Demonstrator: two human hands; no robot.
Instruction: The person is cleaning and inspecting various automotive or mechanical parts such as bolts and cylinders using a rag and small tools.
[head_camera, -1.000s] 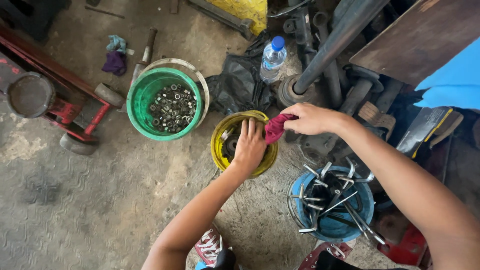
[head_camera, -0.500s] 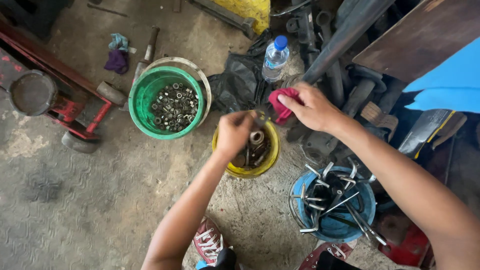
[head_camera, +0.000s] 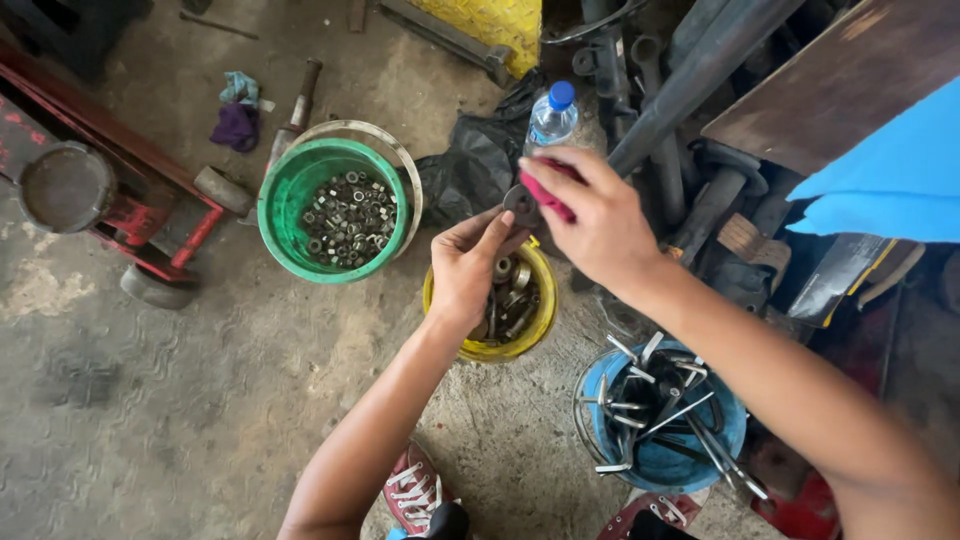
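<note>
Soft even daylight; faint shadows; sharp focus; slight wide-angle edge distortion.

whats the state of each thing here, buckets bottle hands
green bucket: upright, part full of nuts
yellow bucket: upright, holds metal parts
blue bucket: upright, holds long tools
bottle: upright, capped
left hand: pinching a round metal part
right hand: holding a red rag

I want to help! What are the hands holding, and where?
Left hand pinches a round metal part by its edge; right hand grips a red rag against it.
</note>
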